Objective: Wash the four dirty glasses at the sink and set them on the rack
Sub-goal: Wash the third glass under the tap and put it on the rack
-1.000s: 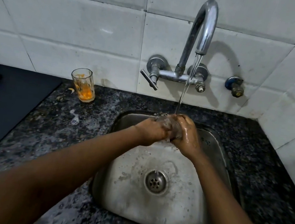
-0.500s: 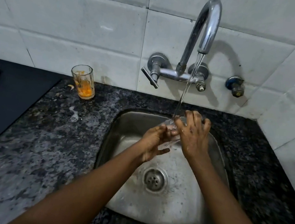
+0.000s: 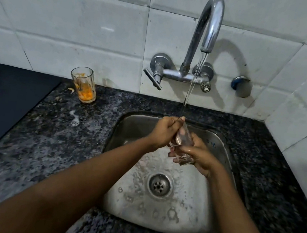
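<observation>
Both hands over the sink [image 3: 212, 215], and a clear glass [image 3: 183, 139] is tilted between them under the tap's [image 3: 210, 23] stream. Left hand [image 3: 163, 132] curls round its upper end at eleven o'clock; right hand [image 3: 199, 156] grasps the lower end at five. What's inside it is too blurred to call. Out at ten o'clock on the counter [image 3: 31, 140], a second glass [image 3: 83, 84] stands upright with orange residue at the bottom. Foam patch [image 3: 74, 119] just below it.

glass [image 3: 182, 139] now tilted, left hand [image 3: 163, 132] raised
</observation>
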